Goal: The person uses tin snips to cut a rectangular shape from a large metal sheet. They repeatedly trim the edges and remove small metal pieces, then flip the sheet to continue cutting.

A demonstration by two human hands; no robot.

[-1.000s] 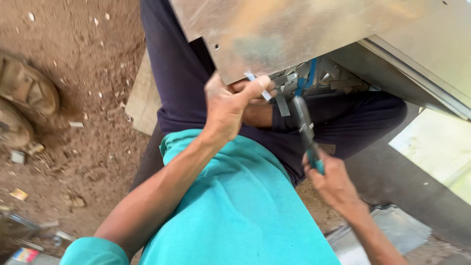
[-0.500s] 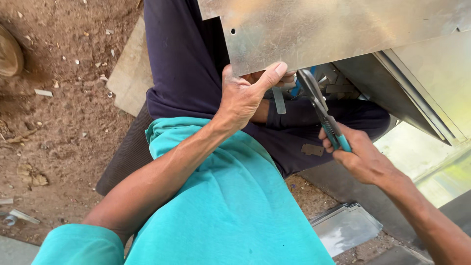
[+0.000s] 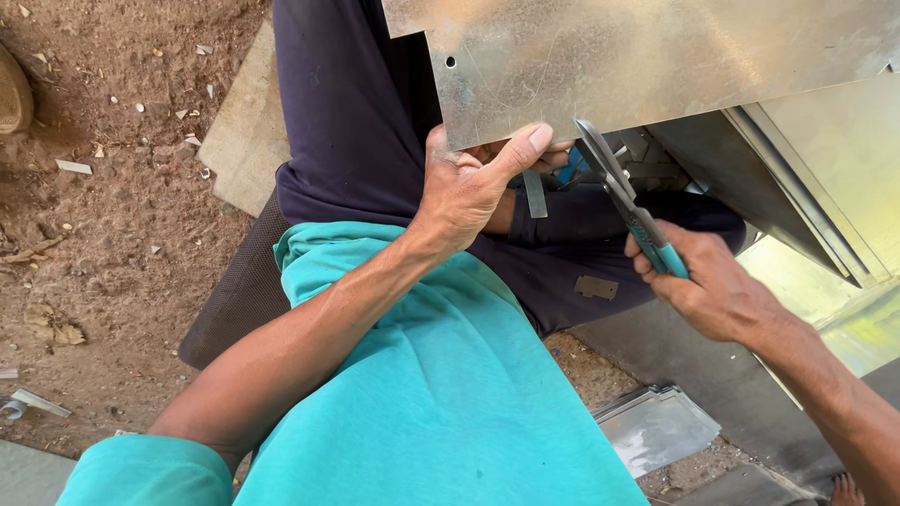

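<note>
- A large flat sheet of shiny galvanised metal [image 3: 656, 66] is seen from above, stretching across the top of the view and resting over the lap of a seated person in dark trousers [image 3: 356, 122] and a turquoise shirt [image 3: 441, 394].
- The sheet's lower edge is gripped by the left hand [image 3: 464, 192]: the thumb is pressed along the rim and the fingers [image 3: 548, 155] are curled underneath, apparently so the sheet is steadied for cutting.
- A pair of tin snips with teal handles [image 3: 630, 214] is clenched in the right hand [image 3: 717, 295], fingers wrapped around the handles.
- The grey blades are pointed up at the sheet's lower edge just beside the left thumb; whether metal lies between them cannot be told.
- A narrow strip of metal [image 3: 535, 194] is seen hanging below the edge, between the two hands.
- A small flat metal offcut [image 3: 596, 287] is lying on the trouser leg.
- More folded sheet-metal pieces [image 3: 656, 426] are lying on the brown dirt ground [image 3: 103, 234], with a pale flat slab [image 3: 246, 122] beside the legs.
</note>
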